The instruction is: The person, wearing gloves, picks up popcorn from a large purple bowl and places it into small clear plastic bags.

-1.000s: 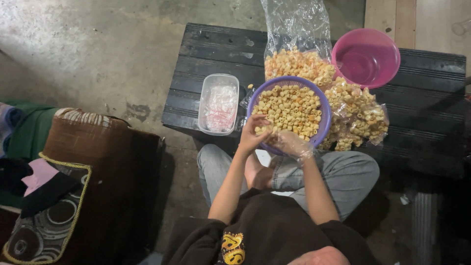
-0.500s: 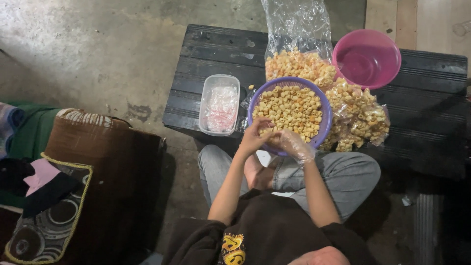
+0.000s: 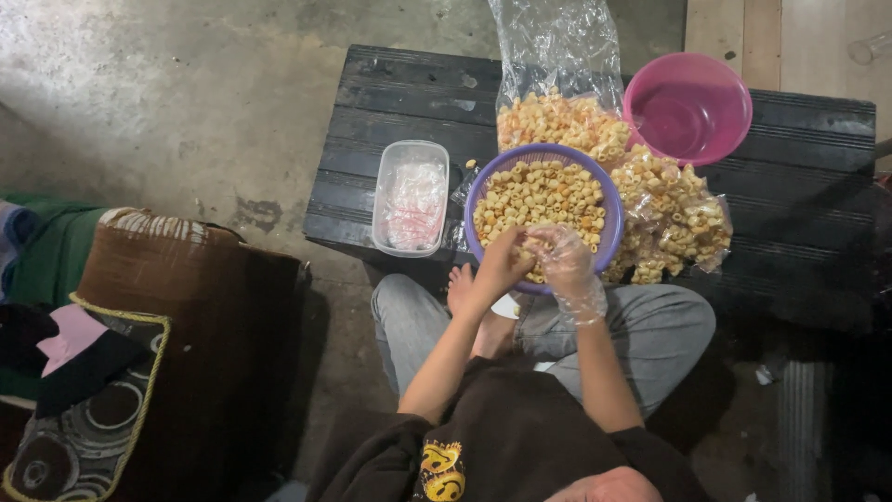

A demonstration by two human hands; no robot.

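A purple bowl (image 3: 609,200) full of pale ring-shaped snack pieces (image 3: 539,191) stands on a low black table (image 3: 390,102). Both of my hands meet at the bowl's near rim. My left hand (image 3: 502,265) is bare, with its fingers bunched against the right hand; what it pinches is hidden. My right hand (image 3: 565,265) wears a clear plastic glove and curls over snack pieces at the bowl's edge. Behind and to the right of the bowl lies a big clear bag of the same snacks (image 3: 664,218).
An empty pink bowl (image 3: 688,107) sits at the table's back right. A clear rectangular tub (image 3: 411,197) holding thin plastic stands left of the purple bowl. My crossed legs in grey trousers (image 3: 650,325) are under the table's front edge. A brown cushion (image 3: 186,307) lies on the concrete floor at the left.
Both hands stay at the bowl's near rim. The left hand has closed in slightly against the gloved right hand.
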